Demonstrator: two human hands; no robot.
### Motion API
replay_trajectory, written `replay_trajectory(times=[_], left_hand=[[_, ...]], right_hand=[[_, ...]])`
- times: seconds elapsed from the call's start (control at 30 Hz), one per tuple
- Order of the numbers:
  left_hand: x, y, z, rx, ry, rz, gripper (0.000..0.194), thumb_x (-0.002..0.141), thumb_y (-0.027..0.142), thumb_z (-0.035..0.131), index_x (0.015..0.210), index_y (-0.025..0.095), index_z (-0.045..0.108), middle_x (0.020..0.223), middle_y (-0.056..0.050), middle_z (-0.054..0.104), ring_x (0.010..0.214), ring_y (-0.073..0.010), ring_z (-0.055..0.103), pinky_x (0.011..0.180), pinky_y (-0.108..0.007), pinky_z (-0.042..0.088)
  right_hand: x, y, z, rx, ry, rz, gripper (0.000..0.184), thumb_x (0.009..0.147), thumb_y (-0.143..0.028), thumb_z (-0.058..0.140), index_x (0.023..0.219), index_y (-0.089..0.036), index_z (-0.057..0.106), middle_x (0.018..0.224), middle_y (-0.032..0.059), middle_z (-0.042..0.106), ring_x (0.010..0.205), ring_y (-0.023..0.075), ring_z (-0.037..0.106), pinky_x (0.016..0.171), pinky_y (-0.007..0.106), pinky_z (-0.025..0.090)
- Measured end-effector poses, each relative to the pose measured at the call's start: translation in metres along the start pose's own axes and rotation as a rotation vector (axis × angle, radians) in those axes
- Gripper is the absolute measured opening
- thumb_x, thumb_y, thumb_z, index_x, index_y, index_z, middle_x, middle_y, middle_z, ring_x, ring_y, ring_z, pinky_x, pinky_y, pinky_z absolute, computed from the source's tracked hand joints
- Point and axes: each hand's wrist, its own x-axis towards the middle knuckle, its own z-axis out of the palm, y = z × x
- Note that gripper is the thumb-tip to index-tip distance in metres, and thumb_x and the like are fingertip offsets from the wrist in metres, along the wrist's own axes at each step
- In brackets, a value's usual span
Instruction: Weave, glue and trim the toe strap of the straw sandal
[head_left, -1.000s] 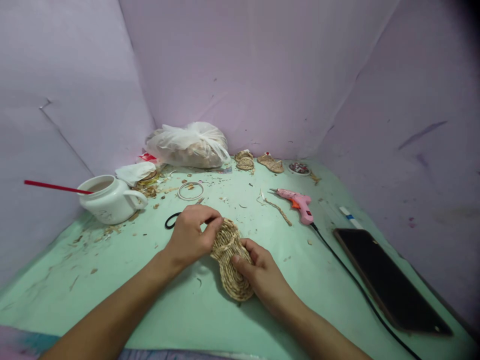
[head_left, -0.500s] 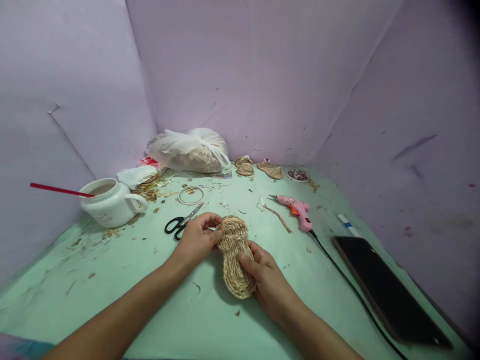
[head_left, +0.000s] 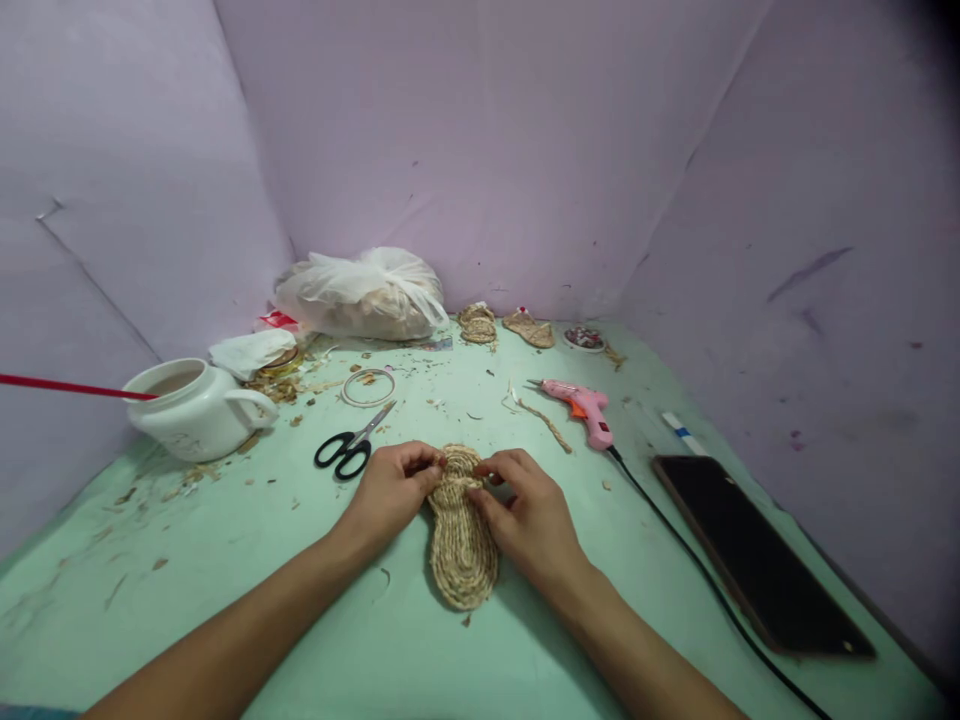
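Observation:
A small slipper of coiled, braided straw lies on the green tabletop in front of me, its toe end pointing away. A band of braid crosses its upper part. My left hand pinches the slipper's left edge at this band, thumb against fingers. On the opposite edge, my right hand has thumb and forefinger bent in at the band's other end; the exact contact is partly hidden by the fingers. Black-handled scissors lie left of my left hand. Beyond my right hand are a short straw braid and a pink glue gun.
A white mug with a red stick stands at the left. Behind are a stuffed plastic bag, a tape ring, straw slippers and a small dish. A dark tablet and the glue gun's cord lie right.
My right hand has moved from the slipper's lower right side up to its band. The slipper now lies lower, nearly flat on the table. The view has shifted slightly.

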Motion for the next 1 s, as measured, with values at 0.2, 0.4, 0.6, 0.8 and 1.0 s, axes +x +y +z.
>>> replay_trajectory(times=[0.2, 0.4, 0.6, 0.8, 1.0], left_hand=[[-0.0017, 0.0062, -0.0063, 0.027, -0.162, 0.053, 0.03, 0.059, 0.01, 0.052, 0.085, 0.015, 0.067, 0.085, -0.003, 0.069, 0.086, -0.0199, 0.059, 0.078, -0.029, 0.045], [-0.004, 0.0042, -0.0022, 0.117, -0.24, 0.152, 0.045, 0.06, 0.004, 0.046, 0.099, 0.014, 0.066, 0.096, -0.005, 0.069, 0.089, -0.0192, 0.06, 0.083, -0.032, 0.046], [-0.0052, 0.0027, -0.0011, 0.205, -0.178, 0.171, 0.045, 0.062, 0.005, 0.047, 0.102, 0.014, 0.064, 0.098, -0.005, 0.068, 0.086, -0.0181, 0.06, 0.083, -0.032, 0.046], [-0.0069, 0.0104, -0.0068, 0.32, -0.164, 0.15, 0.047, 0.058, 0.008, 0.055, 0.105, 0.015, 0.062, 0.104, -0.008, 0.066, 0.093, -0.0213, 0.059, 0.085, -0.033, 0.043], [-0.0076, 0.0059, -0.009, 0.503, -0.059, 0.184, 0.021, 0.058, 0.011, 0.056, 0.076, 0.018, 0.066, 0.078, -0.004, 0.064, 0.075, -0.0198, 0.055, 0.068, -0.028, 0.04]], right_hand=[[0.0082, 0.0085, 0.0075, 0.044, 0.038, 0.122, 0.004, 0.071, -0.021, 0.063, 0.067, -0.019, 0.06, 0.07, 0.0014, 0.06, 0.064, 0.0158, 0.057, 0.063, 0.029, 0.046], [0.006, 0.009, 0.0086, 0.037, 0.047, 0.147, 0.007, 0.069, -0.021, 0.061, 0.064, -0.02, 0.057, 0.068, 0.0006, 0.059, 0.063, 0.0164, 0.056, 0.061, 0.029, 0.044], [0.0049, 0.0076, 0.0094, 0.079, 0.036, 0.194, 0.006, 0.069, -0.021, 0.061, 0.071, -0.02, 0.056, 0.069, -0.0001, 0.062, 0.061, 0.0152, 0.058, 0.058, 0.027, 0.046], [0.0042, 0.0097, 0.0057, 0.12, 0.004, 0.185, 0.019, 0.068, -0.021, 0.064, 0.085, -0.02, 0.056, 0.078, 0.0013, 0.063, 0.061, 0.0143, 0.059, 0.059, 0.028, 0.048], [0.0048, 0.0092, 0.007, 0.075, 0.0, 0.114, 0.018, 0.069, -0.018, 0.064, 0.087, -0.019, 0.063, 0.081, 0.0036, 0.062, 0.066, 0.0154, 0.059, 0.066, 0.032, 0.048]])
